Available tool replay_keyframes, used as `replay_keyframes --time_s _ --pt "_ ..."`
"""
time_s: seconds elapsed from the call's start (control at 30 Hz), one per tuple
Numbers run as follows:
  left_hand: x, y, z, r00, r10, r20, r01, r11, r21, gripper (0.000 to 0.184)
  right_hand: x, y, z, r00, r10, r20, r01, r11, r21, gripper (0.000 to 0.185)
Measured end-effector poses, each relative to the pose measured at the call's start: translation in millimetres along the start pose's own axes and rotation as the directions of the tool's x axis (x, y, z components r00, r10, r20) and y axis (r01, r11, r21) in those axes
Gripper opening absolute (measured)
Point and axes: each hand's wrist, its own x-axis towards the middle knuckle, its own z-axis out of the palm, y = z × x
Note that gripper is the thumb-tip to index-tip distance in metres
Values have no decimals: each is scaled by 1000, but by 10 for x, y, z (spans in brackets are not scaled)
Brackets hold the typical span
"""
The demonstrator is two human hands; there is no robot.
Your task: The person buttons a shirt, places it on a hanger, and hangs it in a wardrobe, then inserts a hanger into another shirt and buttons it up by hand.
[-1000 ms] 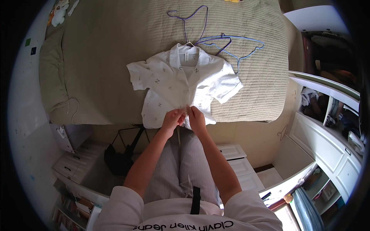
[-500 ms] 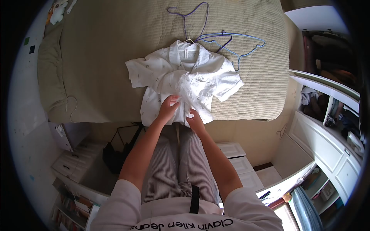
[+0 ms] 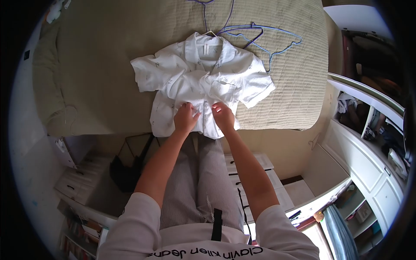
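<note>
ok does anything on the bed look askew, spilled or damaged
No spill or damage shows. The blue wire hanger lies askew, crossing a purple wire hanger; the white patterned short-sleeved shirt looks creased in front, not smooth.

White short-sleeved shirt (image 3: 200,83) (dotted with dark motifs) lies rumpled, front up, on the bed (image 3: 97,82), collar toward twelve o'clock, hem toward six.

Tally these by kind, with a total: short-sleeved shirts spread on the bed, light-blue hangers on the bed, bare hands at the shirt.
White printed short-sleeved shirt: 1
Thin light-blue triangular hanger: 1
Bare hands, left hand and right hand: 2
Total: 4
</note>
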Motion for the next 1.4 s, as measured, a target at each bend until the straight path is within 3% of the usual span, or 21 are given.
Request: replay_keyframes --time_s 0.13,0.27,0.3,0.4,0.43,0.57,0.67,0.7,0.77,0.87,0.97,1.07,1.2,1.4 --pt "104 45 4 998 18 -63 -18 1000 6 40 -73 60 369 998 -50 -31 44 984 -175 21" --pt "119 58 -23 998 44 -53 -42 999 25 40 -80 3 509 992 57 -109 -71 989 -131 31" --pt "143 36 -7 998 53 -47 -51 998 40 39 -61 -74 491 986 144 -78 -155 975 -158 33" --pt "149 16 38 997 72 -16 -71 997 38 29 -14 -196 428 975 217 45 -196 939 -283 34" --pt "152 2 40 997 77 -6 -77 997 33 25 -8 -112 489 994 106 -11 -105 956 -274 29" --pt "40 -11 -26 999 -40 -20 38 994 -101 11 57 -51 476 998 37 44 -19 931 -363 21" --pt "-54 -199 69 997 -76 -8 67 919 -388 15 59 49 546 997 -51 -63 28 947 -321 18" --pt "-100 -223 48 991 -120 62 135 883 -449 17 27 39 526 993 -75 -90 47 960 -277 18" --pt "-207 -269 -21 960 -192 206 276 789 -548 20 -93 18 462 995 -82 -59 72 986 -153 19" --pt "-317 -334 29 935 -201 294 355 579 -734 21 -255 -76 324 1000 -20 0 20 1000 0 22" --pt "-417 -227 -84 938 -115 328 339 507 -792 21 -356 -14 326 990 56 133 -75 987 141 23" --pt "-540 -166 -154 916 -126 381 399 387 -831 22 -543 -88 351 989 42 142 -67 983 173 23" --pt "-585 -199 -196 918 -114 380 392 406 -826 24 -576 -176 349 996 -6 84 -5 991 132 19" --pt "-556 -172 -273 917 -47 396 381 397 -835 23 -504 -114 346 987 -79 140 55 984 168 16"
